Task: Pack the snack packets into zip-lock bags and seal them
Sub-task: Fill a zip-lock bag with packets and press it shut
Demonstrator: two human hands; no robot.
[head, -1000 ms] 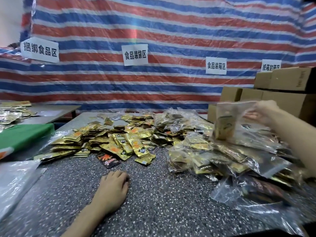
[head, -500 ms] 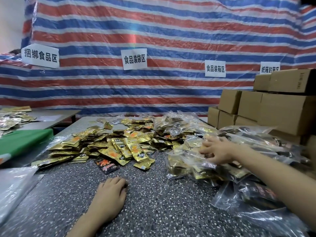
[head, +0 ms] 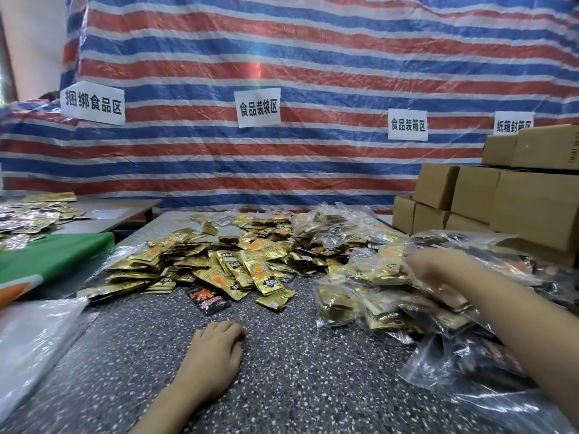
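A heap of loose gold snack packets (head: 219, 264) lies across the middle of the speckled table (head: 297, 386), with one black packet (head: 208, 300) at its near edge. To the right is a pile of filled zip-lock bags (head: 369, 296). My right hand (head: 438, 270) rests on top of that pile, fingers pointing left and blurred, with nothing lifted. My left hand (head: 216, 352) lies palm down on the bare table in front of the loose packets, fingers loosely bent and holding nothing.
Clear empty bags (head: 34, 333) lie at the near left beside a green sheet (head: 53, 258). More packets sit on a side table (head: 31, 214). Stacked cardboard boxes (head: 517, 198) stand at the right. A striped tarp (head: 313, 73) with paper signs closes the back.
My right hand held a filled bag up at the right, put it down on the pile and now rests there. My left hand has stayed in place.
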